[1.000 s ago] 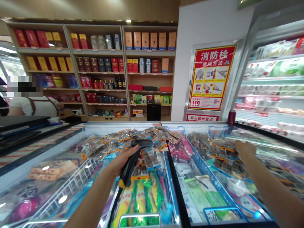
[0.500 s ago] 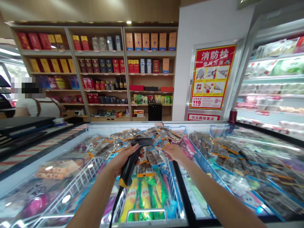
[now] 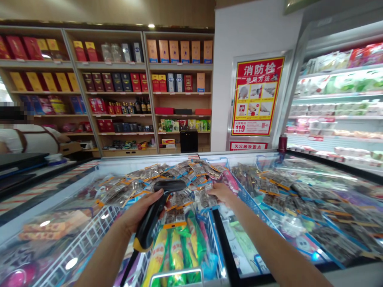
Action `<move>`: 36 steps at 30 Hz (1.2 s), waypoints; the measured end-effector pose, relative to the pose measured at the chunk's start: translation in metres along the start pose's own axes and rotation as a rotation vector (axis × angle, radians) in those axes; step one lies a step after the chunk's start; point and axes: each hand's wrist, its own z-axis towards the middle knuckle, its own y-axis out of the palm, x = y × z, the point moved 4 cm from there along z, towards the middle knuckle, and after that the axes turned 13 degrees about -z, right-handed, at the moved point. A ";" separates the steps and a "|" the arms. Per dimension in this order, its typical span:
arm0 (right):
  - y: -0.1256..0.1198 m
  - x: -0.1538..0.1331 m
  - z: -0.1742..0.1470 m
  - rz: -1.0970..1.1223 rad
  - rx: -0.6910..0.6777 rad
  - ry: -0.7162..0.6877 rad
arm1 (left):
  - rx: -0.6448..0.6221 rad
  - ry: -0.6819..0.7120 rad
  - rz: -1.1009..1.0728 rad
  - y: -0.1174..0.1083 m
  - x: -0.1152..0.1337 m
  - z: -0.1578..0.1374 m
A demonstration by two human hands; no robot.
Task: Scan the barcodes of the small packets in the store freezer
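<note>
A scanner (image 3: 147,224) is being gripped by the left hand (image 3: 136,213), its fingers being wrapped round the handle. A packet (image 3: 206,200) is being pinched near its upper edge, as it appears, by the fingers of the right hand (image 3: 223,194); it is being held just left of and below those fingertips, to the right of the left fingers.

Handling (judged): the packet is best being held by its edge only, its face being left flat and uncovered; the scanner is best being turned squarely toward that face, the cable (image 3: 129,266) being kept slack.

Counts: scanner, one; cable, one, being trailed below the left fingers; packet in the right fingers, one being made out. Pile (image 3: 179,170) beyond both sets of fingers: many being overlapped, no count possible. Green-yellow bags (image 3: 176,249) nearer than the fingers: at least three being seen. Orange boxes (image 3: 184,51), far beyond the fingers: six being displayed.
</note>
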 end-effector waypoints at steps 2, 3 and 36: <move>-0.021 0.010 -0.002 0.111 0.015 0.094 | -0.018 -0.024 -0.012 0.006 -0.003 0.002; -0.032 0.015 -0.002 0.191 0.039 0.137 | -0.032 -0.039 -0.015 0.010 -0.004 0.004; -0.110 0.022 -0.004 0.448 0.328 0.052 | -0.315 -0.140 0.223 0.100 -0.048 0.025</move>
